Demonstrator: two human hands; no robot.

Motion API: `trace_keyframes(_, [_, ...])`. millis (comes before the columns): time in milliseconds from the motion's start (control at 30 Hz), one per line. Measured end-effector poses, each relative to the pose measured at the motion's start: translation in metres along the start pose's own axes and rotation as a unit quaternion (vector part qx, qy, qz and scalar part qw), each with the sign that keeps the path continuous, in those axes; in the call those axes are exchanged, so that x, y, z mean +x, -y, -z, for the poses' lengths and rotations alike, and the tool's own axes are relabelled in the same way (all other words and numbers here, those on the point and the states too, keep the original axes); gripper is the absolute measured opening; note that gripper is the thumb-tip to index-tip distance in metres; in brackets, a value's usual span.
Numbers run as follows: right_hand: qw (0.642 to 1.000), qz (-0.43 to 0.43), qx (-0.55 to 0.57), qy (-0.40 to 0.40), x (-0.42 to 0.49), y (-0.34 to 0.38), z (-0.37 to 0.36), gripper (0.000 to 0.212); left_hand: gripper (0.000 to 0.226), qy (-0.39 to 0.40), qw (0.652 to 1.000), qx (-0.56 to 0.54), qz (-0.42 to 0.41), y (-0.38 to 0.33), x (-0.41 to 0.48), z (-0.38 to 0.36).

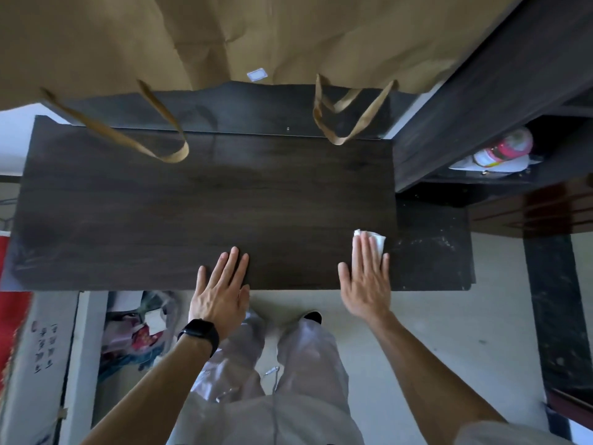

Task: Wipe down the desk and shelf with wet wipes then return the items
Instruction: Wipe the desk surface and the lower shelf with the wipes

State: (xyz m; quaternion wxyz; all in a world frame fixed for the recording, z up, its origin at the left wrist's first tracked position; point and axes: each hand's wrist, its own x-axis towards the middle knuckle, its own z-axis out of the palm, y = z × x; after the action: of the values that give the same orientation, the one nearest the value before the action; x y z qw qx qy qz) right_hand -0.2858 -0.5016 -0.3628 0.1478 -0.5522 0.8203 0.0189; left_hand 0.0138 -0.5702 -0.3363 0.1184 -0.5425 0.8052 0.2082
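Desk (pixel 192 203) comes first as the biggest thing: a dark wooden top, and its lower right part (pixel 430 252) carries white specks and dust. If the wipe pushes this dirt over the front edge, I think it will fall on the floor instead of being picked up.

Brown paper bags (pixel 288 33), or what seem to be bags, hang over the back of the desk. Their looped handles (pixel 349 123) come down near the surface, so a long stroke to the back could catch a handle and pull on it. How the bags are fixed is cut off at the top.

The shelf (pixel 481 91) stands at the right. It is very dark inside, and most of its content is hard to make out.

The left hand (pixel 221 284) lies flat on the front edge with fingers a little spread, holding nothing. The right hand (pixel 365 281) is also flat, with straight fingers pressing the wet wipe (pixel 379 241) on the desk just beside the dusty part. The fingers cover most of the wipe, so its fold cannot be judged. It may slip out from under a flat hand.

A pink and white bottle (pixel 503 147) lies in the shelf, partly hidden.
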Motion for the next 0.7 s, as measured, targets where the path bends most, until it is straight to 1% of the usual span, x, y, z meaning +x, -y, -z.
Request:
trace_keyframes(100, [0.998, -0.033, 0.039, -0.029, 0.01, -0.034, 0.009, 0.067, 0.062, -0.001, 1.0, -0.01, 0.01, -0.037, 0.008, -0.005])
trace_keyframes(200, [0.99, -0.082, 0.105, -0.053, 0.015, -0.036, 0.007, 0.065, 0.065, -0.005, 1.0, -0.01, 0.027, -0.065, 0.014, -0.01])
trace_keyframes(300, [0.956, -0.189, 0.216, -0.054, 0.018, -0.038, 0.006, 0.062, 0.066, -0.014, 0.998, -0.018, 0.057, -0.079, 0.017, -0.015])
trace_keyframes(333, [0.948, -0.205, 0.239, -0.051, 0.017, -0.041, 0.005, 0.059, 0.066, -0.017, 0.998, -0.02, 0.066, -0.081, 0.017, -0.016])
trace_keyframes(433, [0.931, -0.223, 0.282, -0.065, 0.002, -0.043, 0.002, 0.053, 0.065, -0.024, 0.996, -0.019, 0.08, -0.086, 0.015, -0.018])
trace_keyframes(533, [0.894, -0.26, 0.357, -0.08, -0.02, -0.038, 0.002, 0.063, 0.065, -0.015, 0.996, -0.017, 0.083, -0.088, 0.014, -0.015])
trace_keyframes(600, [0.881, -0.268, 0.383, -0.076, -0.024, -0.037, 0.002, 0.069, 0.064, -0.008, 0.996, -0.015, 0.083, -0.089, 0.013, -0.013])
trace_keyframes(633, [0.882, -0.269, 0.381, -0.07, -0.021, -0.038, 0.003, 0.071, 0.062, -0.004, 0.997, -0.014, 0.08, -0.088, 0.013, -0.011])
trace_keyframes(700, [0.902, -0.26, 0.342, -0.053, -0.008, -0.04, 0.005, 0.071, 0.061, 0.004, 0.997, -0.009, 0.072, -0.087, 0.013, -0.009])
